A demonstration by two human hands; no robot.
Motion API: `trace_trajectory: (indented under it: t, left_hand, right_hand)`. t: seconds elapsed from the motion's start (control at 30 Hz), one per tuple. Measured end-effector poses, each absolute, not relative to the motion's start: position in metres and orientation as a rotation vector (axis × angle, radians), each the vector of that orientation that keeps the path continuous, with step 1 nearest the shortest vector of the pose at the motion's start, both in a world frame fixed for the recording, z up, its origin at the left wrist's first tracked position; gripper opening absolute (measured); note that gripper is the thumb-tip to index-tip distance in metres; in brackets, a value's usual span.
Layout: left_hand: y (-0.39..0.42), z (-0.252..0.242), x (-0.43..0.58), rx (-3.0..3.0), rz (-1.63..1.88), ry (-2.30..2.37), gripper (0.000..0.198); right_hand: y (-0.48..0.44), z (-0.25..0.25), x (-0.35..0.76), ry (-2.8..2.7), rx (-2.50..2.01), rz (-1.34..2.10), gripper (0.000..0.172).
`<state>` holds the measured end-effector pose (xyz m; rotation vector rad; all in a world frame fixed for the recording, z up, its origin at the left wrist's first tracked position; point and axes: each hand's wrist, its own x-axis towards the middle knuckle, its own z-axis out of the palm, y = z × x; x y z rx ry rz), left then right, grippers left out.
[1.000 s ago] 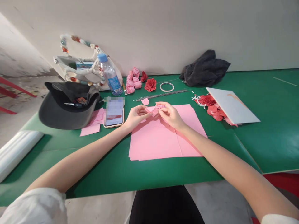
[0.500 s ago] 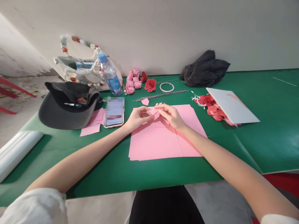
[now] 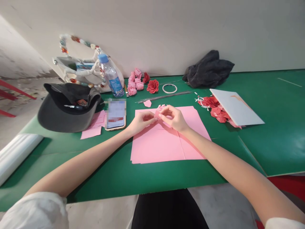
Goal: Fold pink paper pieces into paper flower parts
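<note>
A small pink paper piece (image 3: pixel 157 113) is pinched between my two hands, above the far part of a stack of pink paper sheets (image 3: pixel 157 146). My left hand (image 3: pixel 142 122) grips its left side with thumb and fingers. From the other side, my right hand (image 3: pixel 174 119) closes its thumb and forefinger on the same piece. More pink paper bits (image 3: pixel 163 106) show just behind my fingers, partly hidden. A loose pink petal shape (image 3: pixel 147 103) lies beyond the stack, near a bundle of thin wires (image 3: pixel 166 96).
Pink paper flowers (image 3: pixel 135 83), a red paper flower (image 3: pixel 152 86) and a tape ring (image 3: pixel 169 88) sit at the back. A phone (image 3: pixel 115 114), cap (image 3: pixel 69 111) and bottle (image 3: pixel 113 78) stand left. Right are a white board (image 3: pixel 238 108) over red paper pieces (image 3: pixel 219 115) and dark cloth (image 3: pixel 209 70).
The pink piece has turned and shows less of its face between my fingers. My right fingers have drawn closer to my left fingertips.
</note>
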<state>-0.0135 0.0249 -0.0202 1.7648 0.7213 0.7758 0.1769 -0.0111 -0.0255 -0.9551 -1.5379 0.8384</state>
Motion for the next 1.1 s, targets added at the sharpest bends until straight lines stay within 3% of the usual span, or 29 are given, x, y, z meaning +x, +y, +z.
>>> trace_trajectory:
  t: [1.1]
  left_hand:
    - [0.0257, -0.0154, -0.0165, 1.687, 0.708, 0.729, 0.037]
  right_hand:
    - [-0.0165, -0.0207, 0.1776, -1.723, -0.914, 0.576, 0.016]
